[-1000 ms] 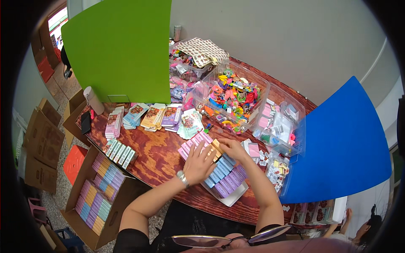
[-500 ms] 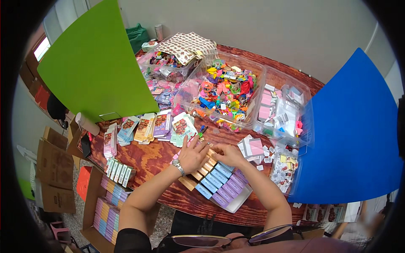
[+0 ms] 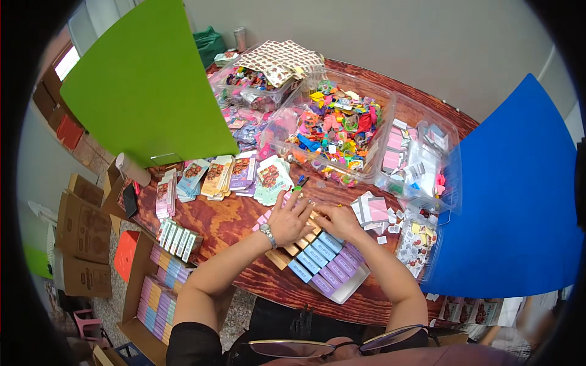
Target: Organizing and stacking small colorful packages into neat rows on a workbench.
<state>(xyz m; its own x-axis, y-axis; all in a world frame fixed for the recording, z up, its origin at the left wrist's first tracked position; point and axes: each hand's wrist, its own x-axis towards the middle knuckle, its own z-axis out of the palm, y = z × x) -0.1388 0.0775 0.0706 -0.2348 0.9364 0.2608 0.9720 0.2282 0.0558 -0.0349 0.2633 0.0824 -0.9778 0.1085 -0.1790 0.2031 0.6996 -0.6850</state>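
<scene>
A white tray [image 3: 355, 285] lies tilted on the table in front of me, packed with rows of small boxes. Purple boxes [image 3: 334, 272] fill the near rows, blue boxes [image 3: 313, 257] come behind them, and orange boxes [image 3: 303, 243] are farther back. My left hand [image 3: 289, 223], with a wristwatch [image 3: 267, 235], lies over the orange and pink boxes, its fingers stretched and spread. At the far right end of the orange row, my right hand [image 3: 339, 222] is bent with its fingers closed; their grip is partly hidden. Pink boxes [image 3: 264, 219] show beyond my left wrist.
Fanned card packets [image 3: 218, 178] line the left far side. Clear bins [image 3: 384, 146] of colourful trinkets stand behind. Loose cards [image 3: 373, 210] lie to the right. Green [image 3: 146, 91] and blue [image 3: 506, 201] panels flank the table. A carton [image 3: 135, 305] of packed boxes stands at lower left.
The whole view has shifted slightly, so the table sits a little farther right. Both hands stay over the far part of the tray, with only small finger movement.
</scene>
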